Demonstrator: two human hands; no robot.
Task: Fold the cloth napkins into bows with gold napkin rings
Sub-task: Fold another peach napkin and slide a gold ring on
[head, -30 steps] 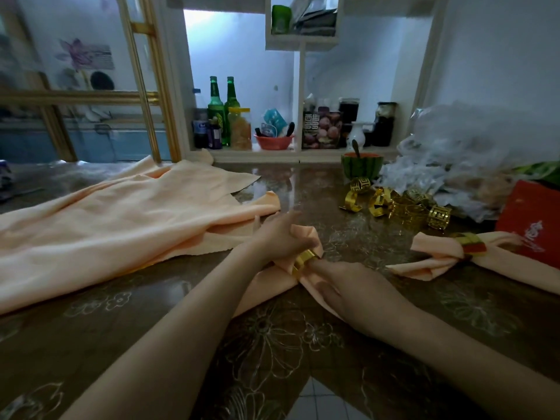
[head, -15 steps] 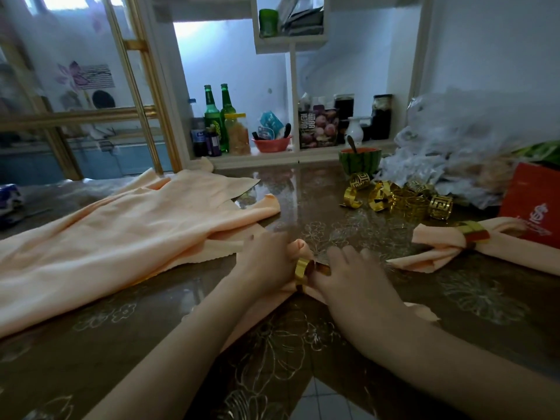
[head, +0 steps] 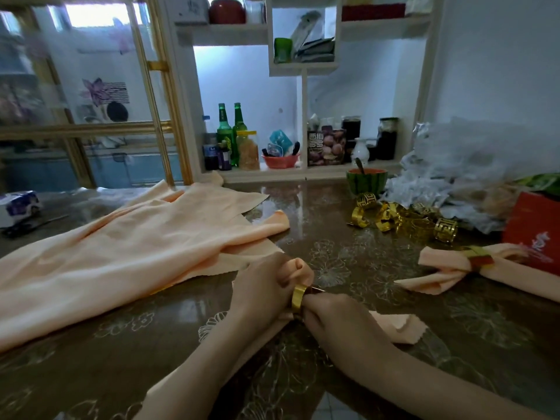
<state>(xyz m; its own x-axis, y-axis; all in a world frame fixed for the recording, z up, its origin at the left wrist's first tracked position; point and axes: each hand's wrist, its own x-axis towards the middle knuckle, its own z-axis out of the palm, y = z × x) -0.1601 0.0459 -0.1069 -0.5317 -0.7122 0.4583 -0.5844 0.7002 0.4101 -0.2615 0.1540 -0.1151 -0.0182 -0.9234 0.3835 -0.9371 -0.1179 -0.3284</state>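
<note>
The left hand (head: 263, 286) grips the peach napkin (head: 400, 327) tight on the table (head: 127, 359). The right hand (head: 339, 321) has its grip closed on the napkin too, touching the gold ring (head: 298, 298).

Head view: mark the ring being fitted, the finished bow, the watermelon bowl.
gold napkin ring (head: 298, 299): head view, outer band.
finished napkin bow (head: 441, 260): head view, left peach loop.
watermelon bowl (head: 366, 184): head view, striped green wall.

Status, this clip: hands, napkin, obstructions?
Left hand grips peach cloth napkin bunched; right hand pinches it beside shiny gold napkin ring. Ring on, bow not yet spread. Nothing blocking; loose peach cloth pile lies left.
</note>
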